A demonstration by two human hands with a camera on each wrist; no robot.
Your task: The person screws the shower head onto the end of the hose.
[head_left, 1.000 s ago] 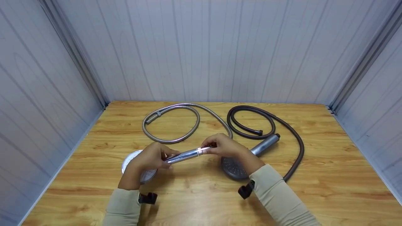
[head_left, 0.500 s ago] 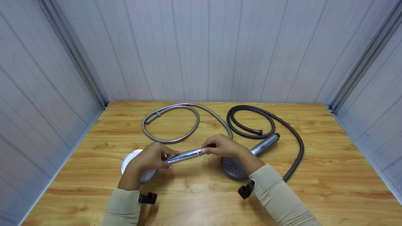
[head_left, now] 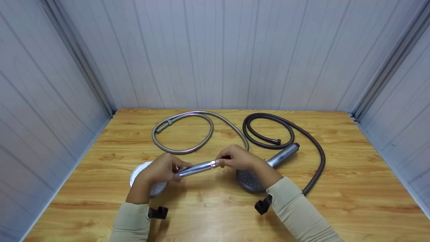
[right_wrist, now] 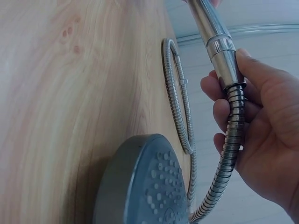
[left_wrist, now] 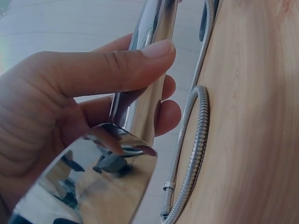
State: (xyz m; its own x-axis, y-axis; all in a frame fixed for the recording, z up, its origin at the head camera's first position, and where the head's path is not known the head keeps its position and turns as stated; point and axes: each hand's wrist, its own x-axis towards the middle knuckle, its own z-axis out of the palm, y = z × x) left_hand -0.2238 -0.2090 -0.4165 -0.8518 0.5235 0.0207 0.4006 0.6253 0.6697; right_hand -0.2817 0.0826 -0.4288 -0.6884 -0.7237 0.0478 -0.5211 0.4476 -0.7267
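Note:
A chrome handheld shower head [head_left: 198,168] is held tilted above the wooden table, its round spray face partly hidden behind my left hand [head_left: 163,168]. The left thumb and fingers wrap its handle [left_wrist: 147,107] just above the head. At the handle's other end my right hand [head_left: 239,157] grips the smooth metal hose nut [right_wrist: 227,70]. The nut lines up with the handle, right at a bright ring [right_wrist: 219,45]. From the nut a silver ribbed shower hose [right_wrist: 229,154] bends down past the right palm, then runs to a loop on the table.
A dark grey shower head [head_left: 250,179] lies partly beneath my right forearm, its handle pointing back right. Behind it a dark hose [head_left: 317,144] coils and curves toward the front. Pale panel walls [head_left: 215,53] enclose the table [head_left: 215,208] at the back and both sides.
The right fingers shift slightly around the hose nut, covering more of the bright ring half a second ago than now. The left hand and the shower head stay nearly still.

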